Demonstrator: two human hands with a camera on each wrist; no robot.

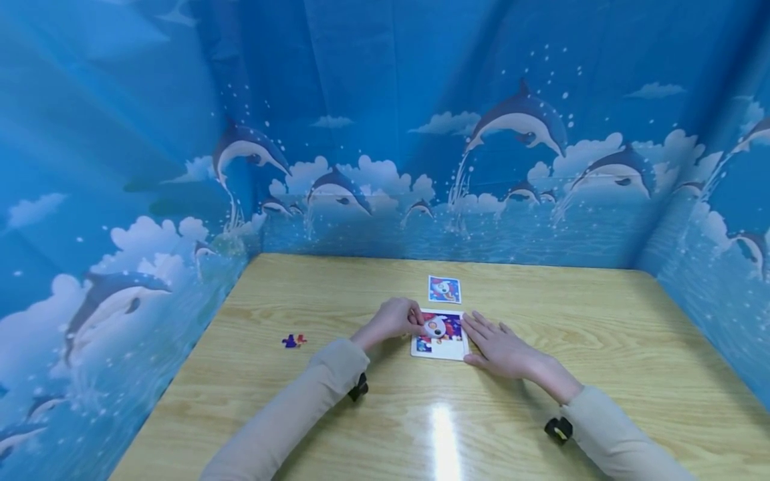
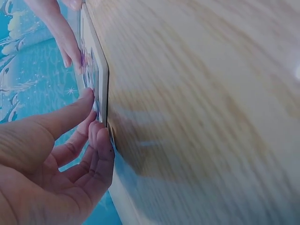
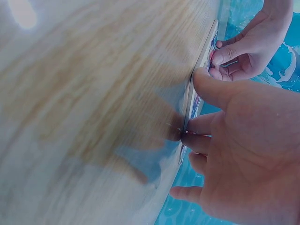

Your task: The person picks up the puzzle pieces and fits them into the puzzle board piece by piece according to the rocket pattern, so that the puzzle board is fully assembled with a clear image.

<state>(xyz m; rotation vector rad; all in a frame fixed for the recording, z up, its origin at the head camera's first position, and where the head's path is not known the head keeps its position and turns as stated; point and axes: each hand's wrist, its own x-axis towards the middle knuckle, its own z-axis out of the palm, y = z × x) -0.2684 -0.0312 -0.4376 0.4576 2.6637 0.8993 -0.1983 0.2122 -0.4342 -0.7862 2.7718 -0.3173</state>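
Observation:
A square jigsaw puzzle in a white frame (image 1: 451,351) lies on the table, partly filled around a white cartoon figure; its lower right part shows bare white. My left hand (image 1: 394,318) is at its left edge, thumb over the picture and fingers curled. It seems to pinch a small reddish puzzle piece (image 3: 212,54), mostly hidden by the fingers. Against the frame's right edge rests my right hand (image 1: 498,346), fingers fairly straight. In the left wrist view, the left thumb (image 2: 77,112) touches the puzzle's face.
Loose purple and orange puzzle pieces (image 1: 293,341) lie to the left on the wooden table (image 1: 361,434). Just behind the frame is a small picture card (image 1: 444,289) with a similar figure. A blue dolphin-print curtain (image 1: 385,133) surrounds the table's back and sides.

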